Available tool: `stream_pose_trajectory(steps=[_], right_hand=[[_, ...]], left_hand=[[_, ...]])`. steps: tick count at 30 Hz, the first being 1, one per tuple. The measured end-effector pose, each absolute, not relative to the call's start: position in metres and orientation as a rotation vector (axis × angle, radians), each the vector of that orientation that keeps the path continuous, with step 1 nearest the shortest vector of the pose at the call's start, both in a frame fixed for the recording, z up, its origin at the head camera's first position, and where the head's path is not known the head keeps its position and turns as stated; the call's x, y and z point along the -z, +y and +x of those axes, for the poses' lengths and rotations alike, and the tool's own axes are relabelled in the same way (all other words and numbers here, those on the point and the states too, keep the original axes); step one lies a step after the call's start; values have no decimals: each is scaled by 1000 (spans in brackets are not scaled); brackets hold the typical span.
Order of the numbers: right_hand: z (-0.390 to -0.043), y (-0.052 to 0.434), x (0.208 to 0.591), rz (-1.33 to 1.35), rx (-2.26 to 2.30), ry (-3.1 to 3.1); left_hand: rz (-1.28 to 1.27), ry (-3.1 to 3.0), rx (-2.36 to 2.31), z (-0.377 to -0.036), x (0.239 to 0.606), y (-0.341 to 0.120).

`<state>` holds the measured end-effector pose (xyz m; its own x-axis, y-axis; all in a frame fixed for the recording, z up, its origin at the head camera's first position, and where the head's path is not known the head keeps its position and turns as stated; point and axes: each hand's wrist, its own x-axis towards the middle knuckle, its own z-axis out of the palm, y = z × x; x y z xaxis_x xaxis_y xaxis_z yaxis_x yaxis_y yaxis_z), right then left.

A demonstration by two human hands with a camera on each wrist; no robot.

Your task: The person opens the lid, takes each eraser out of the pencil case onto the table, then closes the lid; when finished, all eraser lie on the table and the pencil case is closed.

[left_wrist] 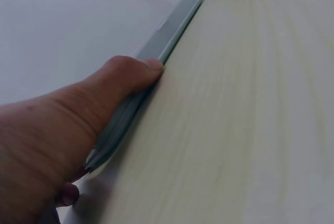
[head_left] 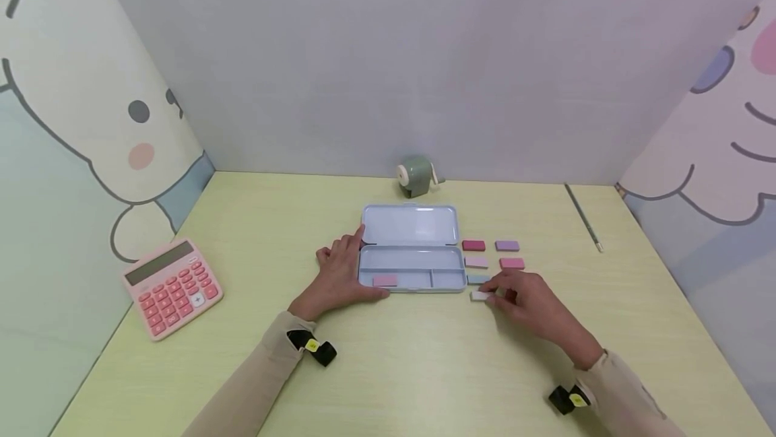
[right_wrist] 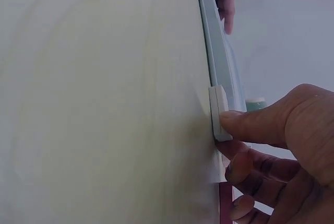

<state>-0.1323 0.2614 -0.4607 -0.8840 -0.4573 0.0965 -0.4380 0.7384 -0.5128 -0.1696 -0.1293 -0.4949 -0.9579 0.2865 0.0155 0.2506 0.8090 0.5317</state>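
Note:
A pale blue pencil case (head_left: 412, 258) lies unfolded on the table, its lid tipped to the back. My left hand (head_left: 341, 274) grips its left end, thumb (left_wrist: 136, 72) on the front edge and fingers along the side. Inside the front left compartment is a pink block (head_left: 384, 280). Just right of the case, my right hand (head_left: 526, 302) pinches a small white rectangular block (right_wrist: 219, 112) between thumb and fingers, close over the table. Beside those fingers sits a blue-grey block (head_left: 477, 279), partly covered by the hand.
Behind the right hand lie more blocks: a dark red one (head_left: 473, 246), a purple one (head_left: 506, 246), a pale pink one (head_left: 476, 262) and a bright pink one (head_left: 512, 263). A green pencil sharpener (head_left: 416, 176) stands at the back, a pencil (head_left: 583, 217) far right, a pink calculator (head_left: 172, 289) left.

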Motion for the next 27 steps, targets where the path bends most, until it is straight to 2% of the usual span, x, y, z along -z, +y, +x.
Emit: stream_pose_trajectory(steps=[16,27], right_hand=[[-133,260,453,-737,827,2933],[-148,240,439,-796,909,2906]], left_hand=[[439,2928,-826,-169,492,-129],[452,2930,-838,-168,490,-129]])
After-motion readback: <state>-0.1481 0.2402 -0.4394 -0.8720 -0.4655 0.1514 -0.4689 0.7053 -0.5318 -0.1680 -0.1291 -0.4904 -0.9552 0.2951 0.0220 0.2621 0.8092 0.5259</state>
